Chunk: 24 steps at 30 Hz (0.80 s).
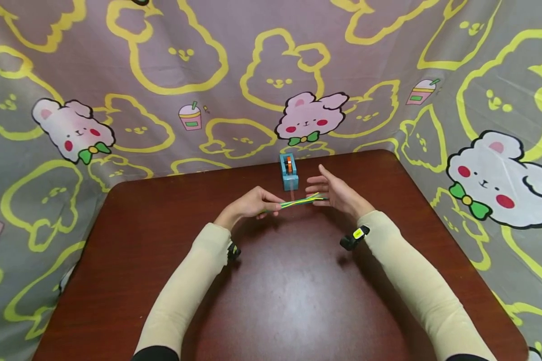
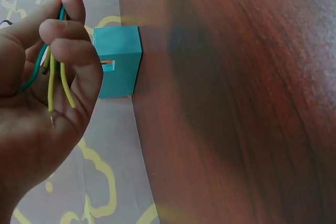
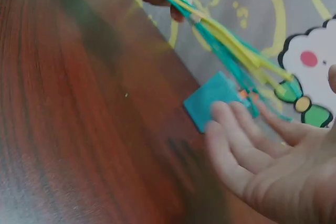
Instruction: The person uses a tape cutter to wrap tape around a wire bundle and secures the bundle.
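My left hand (image 1: 252,203) pinches a thin bundle of yellow and green wires (image 1: 298,202) between thumb and fingers, above the table. In the left wrist view, loose wire ends (image 2: 51,90) hang inside the palm, one with a bare tip. The right hand (image 1: 341,194) is held at the bundle's other end with its fingers extended. Seen from the right wrist, the free wires (image 3: 231,43) fan out above that palm, blurred; whether they touch its fingers I cannot tell. Just behind the bundle stands a turquoise tape dispenser (image 1: 291,182) with an orange core.
The dark red-brown table (image 1: 271,301) has rounded corners. A grey curtain (image 1: 235,85) with yellow outlines and cartoon faces encloses its back and sides. Black straps with small devices (image 1: 356,237) sit at both wrists, over beige sleeves.
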Available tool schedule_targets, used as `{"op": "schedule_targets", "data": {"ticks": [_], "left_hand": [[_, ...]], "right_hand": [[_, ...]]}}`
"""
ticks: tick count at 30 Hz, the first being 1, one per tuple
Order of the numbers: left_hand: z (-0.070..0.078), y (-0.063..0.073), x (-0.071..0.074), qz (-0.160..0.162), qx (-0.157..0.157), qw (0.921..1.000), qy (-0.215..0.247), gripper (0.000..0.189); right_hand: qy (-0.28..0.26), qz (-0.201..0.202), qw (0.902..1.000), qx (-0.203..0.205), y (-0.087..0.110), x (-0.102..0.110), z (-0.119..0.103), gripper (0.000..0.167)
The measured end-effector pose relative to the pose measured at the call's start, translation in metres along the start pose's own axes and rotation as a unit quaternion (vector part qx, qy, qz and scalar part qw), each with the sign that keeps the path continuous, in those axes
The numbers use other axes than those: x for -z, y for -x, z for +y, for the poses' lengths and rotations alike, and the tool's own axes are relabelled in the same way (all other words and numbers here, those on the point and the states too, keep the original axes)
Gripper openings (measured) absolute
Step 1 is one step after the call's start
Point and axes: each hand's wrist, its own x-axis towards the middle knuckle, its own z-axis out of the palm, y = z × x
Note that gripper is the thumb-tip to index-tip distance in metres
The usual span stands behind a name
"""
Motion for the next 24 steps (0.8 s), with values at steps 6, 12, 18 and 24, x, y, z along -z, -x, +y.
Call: {"op": "schedule_targets", "data": {"ticks": [6, 12, 18, 24], "left_hand": [[-0.002, 0.001, -0.001, 0.017, -0.014, 0.9995, -0.022, 0.021], [-0.001, 0.001, -0.002, 0.036, -0.037, 0.9979, -0.040, 0.020], [0.001, 0.001, -0.003, 0.040, -0.060, 0.9941, -0.082, 0.021], [-0.001, 0.000, -0.002, 0.049, -0.074, 0.9908, -0.102, 0.021]], "right_hand": [[-0.074, -0.073, 0.9875, -0.119, -0.005, 0.002, 0.013, 0.101], [-0.131, -0.119, 0.9723, -0.152, -0.010, 0.000, 0.022, 0.093], [-0.140, -0.194, 0.9592, -0.151, -0.012, -0.002, 0.026, 0.101], [-0.145, -0.245, 0.9468, -0.150, -0.013, -0.002, 0.028, 0.087]]}}
